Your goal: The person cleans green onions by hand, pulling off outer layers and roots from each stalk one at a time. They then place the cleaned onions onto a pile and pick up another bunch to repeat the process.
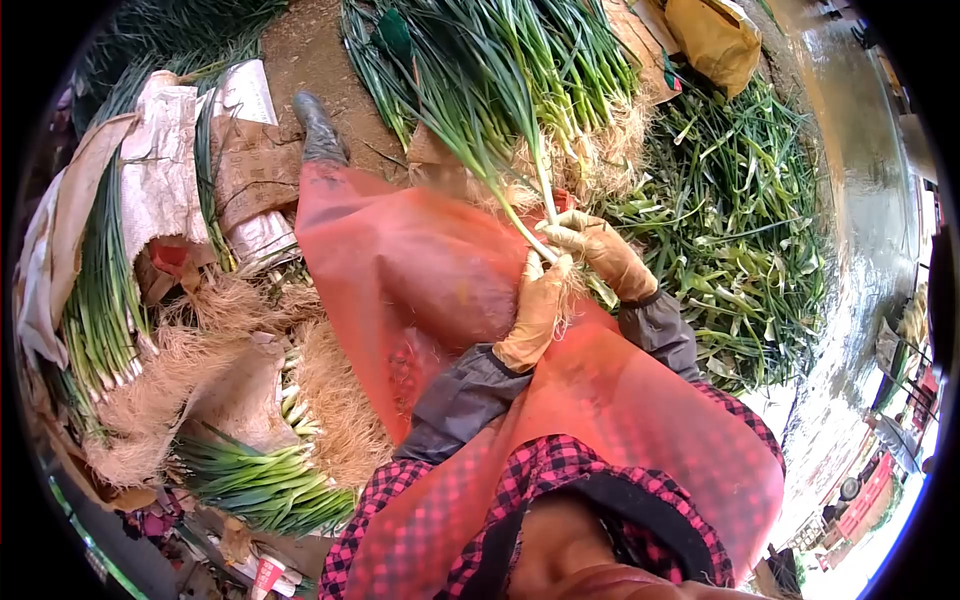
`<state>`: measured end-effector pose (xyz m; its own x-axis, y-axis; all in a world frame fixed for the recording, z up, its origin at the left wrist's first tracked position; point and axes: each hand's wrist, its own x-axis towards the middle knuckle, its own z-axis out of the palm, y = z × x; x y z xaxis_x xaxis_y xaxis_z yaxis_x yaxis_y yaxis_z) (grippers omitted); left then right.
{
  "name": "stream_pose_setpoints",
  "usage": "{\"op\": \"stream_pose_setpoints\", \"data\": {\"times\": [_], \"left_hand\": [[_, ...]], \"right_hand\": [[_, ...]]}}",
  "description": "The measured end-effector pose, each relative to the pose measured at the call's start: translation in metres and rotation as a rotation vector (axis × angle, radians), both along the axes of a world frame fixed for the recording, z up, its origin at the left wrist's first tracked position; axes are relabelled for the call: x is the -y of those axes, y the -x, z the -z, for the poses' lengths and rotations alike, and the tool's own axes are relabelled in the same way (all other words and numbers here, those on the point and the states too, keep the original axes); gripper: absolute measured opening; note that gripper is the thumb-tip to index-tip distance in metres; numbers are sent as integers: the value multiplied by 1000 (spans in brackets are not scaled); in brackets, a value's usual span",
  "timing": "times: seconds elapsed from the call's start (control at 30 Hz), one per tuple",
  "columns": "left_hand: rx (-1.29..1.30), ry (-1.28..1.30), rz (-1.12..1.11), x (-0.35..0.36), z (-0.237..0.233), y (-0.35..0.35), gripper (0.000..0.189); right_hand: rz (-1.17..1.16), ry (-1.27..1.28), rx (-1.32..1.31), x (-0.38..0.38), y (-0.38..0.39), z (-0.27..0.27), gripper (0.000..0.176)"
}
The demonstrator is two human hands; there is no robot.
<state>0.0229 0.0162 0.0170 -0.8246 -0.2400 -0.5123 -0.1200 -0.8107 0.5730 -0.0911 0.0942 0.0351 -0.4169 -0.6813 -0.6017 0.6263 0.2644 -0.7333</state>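
Note:
My left hand (537, 312), in a tan-orange glove, is closed around the white root end of a green onion (514, 220). Its long green leaves run up toward the pile above. Close beside it, my gloved right hand (603, 257) has its fingers closed at the base of a second pale stalk (546, 190). Thin roots hang under the left fingers. Both hands are over the red plastic apron (430, 260) across my lap. Beyond them lies a large pile of green onions (500, 80), roots toward me.
Loose stripped leaves (740, 240) are heaped at the right, beside wet ground (860, 200). A yellow-brown sack (713, 42) stands at the top right. Root-on bundles (105, 310) under sacking (160, 170) lie at the left, with another bunch (265, 487) below. My boot (320, 128) is at upper left.

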Motion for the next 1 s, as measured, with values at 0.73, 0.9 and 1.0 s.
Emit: {"op": "stream_pose_setpoints", "data": {"times": [0.73, 0.9, 1.0], "left_hand": [[93, -240, -247, 1, -16, 20, 30], [-595, -701, -115, 24, 16, 14, 29], [-12, -72, -165, 12, -13, 25, 30]], "right_hand": [[-131, -210, -485, -14, -20, -33, 18], [24, -7, -196, -62, -14, -75, 8], [85, -326, -1087, -64, -1, -33, 33]]}}
